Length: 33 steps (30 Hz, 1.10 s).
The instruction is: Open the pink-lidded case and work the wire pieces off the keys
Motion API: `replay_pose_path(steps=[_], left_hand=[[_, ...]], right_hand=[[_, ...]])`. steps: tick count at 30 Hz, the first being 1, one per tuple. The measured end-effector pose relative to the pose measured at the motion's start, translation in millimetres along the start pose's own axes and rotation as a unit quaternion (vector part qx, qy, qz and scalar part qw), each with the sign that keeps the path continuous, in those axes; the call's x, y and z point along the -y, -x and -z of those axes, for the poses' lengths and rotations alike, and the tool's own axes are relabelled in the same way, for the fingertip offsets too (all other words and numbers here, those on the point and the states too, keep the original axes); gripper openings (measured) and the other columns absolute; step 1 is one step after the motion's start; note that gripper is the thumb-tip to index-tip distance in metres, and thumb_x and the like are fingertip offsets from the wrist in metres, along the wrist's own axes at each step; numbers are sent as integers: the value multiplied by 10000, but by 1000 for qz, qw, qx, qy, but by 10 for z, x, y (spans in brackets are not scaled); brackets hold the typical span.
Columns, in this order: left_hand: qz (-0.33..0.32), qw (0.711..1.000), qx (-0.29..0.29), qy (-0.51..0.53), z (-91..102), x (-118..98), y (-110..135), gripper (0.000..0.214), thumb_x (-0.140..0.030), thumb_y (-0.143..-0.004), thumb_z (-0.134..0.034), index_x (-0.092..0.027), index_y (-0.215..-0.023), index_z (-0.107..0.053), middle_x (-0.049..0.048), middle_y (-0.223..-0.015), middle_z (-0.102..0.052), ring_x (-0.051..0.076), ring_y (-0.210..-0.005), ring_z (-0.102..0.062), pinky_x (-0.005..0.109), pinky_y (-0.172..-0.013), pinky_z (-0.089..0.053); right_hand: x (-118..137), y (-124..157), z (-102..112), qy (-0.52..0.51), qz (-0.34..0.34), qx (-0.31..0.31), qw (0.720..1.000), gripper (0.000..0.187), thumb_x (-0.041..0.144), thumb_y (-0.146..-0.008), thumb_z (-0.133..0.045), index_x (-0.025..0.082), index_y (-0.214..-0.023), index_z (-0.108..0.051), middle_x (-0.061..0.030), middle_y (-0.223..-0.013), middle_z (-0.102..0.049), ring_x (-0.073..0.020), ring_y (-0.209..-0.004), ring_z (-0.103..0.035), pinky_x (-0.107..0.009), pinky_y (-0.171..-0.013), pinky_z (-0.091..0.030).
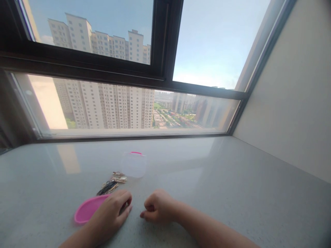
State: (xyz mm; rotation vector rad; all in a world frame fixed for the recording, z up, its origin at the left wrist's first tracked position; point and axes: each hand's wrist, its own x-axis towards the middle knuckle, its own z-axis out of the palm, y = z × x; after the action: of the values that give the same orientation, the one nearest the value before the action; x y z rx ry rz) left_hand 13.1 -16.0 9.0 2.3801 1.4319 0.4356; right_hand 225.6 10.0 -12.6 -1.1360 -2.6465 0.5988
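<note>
My left hand (pixel 112 213) rests low over the counter with its fingers curled and the thumb close to the fingertips. A small dark patch shows between them, too unclear to name. Under and beside that hand lies a pink oval dish or lid (pixel 88 210), partly covered by it. Just beyond is a small pile of thin dark strands or bands (pixel 107 188), and behind it a few beige ones (pixel 119 178). To the right, my right hand (pixel 159 206) is closed in a fist on the counter. Whatever its fingers hold, if anything, is hidden.
A clear plastic container (pixel 133 166) with a pink edge or handle stands behind the pile. The pale speckled counter (pixel 219 179) runs back to a dark window frame (pixel 129 137). A white wall (pixel 292 103) borders it on the right.
</note>
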Motion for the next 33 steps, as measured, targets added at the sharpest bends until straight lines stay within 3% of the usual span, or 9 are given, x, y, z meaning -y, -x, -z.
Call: replay_pose_path(steps=[17,33], left_hand=[[-3,1000,0,1,4,-2,-13,108,-216,-818,-432,-217,-727,-490,17,-776,-576,184,-751,-532,270,-680,-357],[-15,1000,4,-5,-3,18,-14,112,-215,-832,-432,-210,-733,-484,9,-768,-569,177,-740,-530,266,-673,-355]], right_hand=[[-3,12,11,-30,-11,4,999,394,386,-747,-591,161,-498,-384,83,-502,-251,-72,-508,-224,-214,-478,-186],[28,24,10,21,22,-8,999,359,372,-748,-609,174,-517,-418,83,-469,-265,-71,-475,-247,-214,-475,-182]])
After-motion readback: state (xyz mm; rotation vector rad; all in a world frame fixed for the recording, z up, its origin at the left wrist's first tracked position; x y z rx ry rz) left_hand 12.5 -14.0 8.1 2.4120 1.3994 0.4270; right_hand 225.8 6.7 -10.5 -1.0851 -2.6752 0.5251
